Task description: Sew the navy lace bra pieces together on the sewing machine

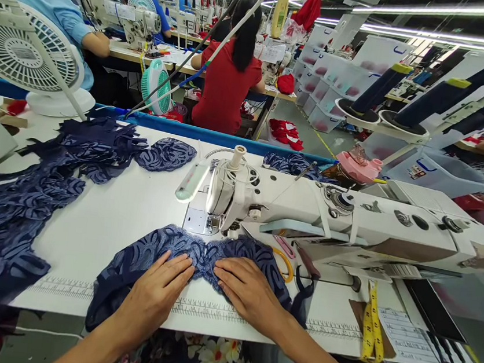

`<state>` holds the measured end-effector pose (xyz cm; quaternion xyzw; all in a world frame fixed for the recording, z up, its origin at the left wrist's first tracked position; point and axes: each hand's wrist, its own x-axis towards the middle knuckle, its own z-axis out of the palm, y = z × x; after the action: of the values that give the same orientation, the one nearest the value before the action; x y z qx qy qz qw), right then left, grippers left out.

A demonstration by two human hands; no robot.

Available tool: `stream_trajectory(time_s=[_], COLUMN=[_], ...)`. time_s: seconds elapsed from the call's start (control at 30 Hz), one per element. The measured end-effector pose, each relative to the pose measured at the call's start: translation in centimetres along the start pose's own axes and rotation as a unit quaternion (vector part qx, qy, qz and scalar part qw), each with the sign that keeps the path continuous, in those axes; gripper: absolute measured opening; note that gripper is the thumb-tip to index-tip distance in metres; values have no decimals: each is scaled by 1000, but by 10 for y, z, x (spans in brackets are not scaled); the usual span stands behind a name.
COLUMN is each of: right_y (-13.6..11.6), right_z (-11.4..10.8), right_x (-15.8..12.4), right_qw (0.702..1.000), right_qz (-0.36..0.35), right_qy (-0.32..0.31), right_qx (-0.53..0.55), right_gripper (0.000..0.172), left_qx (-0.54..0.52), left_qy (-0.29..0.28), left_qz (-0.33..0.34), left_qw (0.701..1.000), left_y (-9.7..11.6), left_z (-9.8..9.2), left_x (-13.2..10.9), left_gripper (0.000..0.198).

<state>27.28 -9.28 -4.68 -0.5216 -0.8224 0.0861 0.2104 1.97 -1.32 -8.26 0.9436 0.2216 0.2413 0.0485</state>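
A navy lace bra (147, 249) lies spread on the white table, its two halves meeting in the middle just in front of the sewing machine (292, 199). My left hand (160, 286) rests flat on the left half, fingers stretched toward the centre. On the right half lies my right hand (247, 290), also flat with its fingers extended. Both palms cover part of the lace. The machine's presser foot (211, 222) stands beyond the lace, apart from my fingers. Orange-handled scissors (284, 265) lie beside the right half, partly under the machine arm.
Navy lace pieces (6, 219) pile up at the left, with another lace piece (166, 154) behind. A yellow tape measure (371, 327) hangs at the front right edge. Dark thread cones (381, 89) stand at the back right. A white fan (29, 52) stands far left; co-workers sit beyond.
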Motion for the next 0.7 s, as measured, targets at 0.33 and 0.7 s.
stream_trajectory(time_s=[0.33,0.7], right_y=[4,-10], right_z=[-1,-10], right_x=[-4,8], right_qw=[1000,999], right_qz=[-15,-37], right_qy=[19,15], right_qx=[-12,-14], right_gripper=[32,34], left_qx=[0,-10], left_qy=[21,57], left_qz=[-14,-25], left_qw=[1000,998], left_y=[-6,-1], left_z=[-4,-15], left_x=[-1,3], left_gripper=[42,43])
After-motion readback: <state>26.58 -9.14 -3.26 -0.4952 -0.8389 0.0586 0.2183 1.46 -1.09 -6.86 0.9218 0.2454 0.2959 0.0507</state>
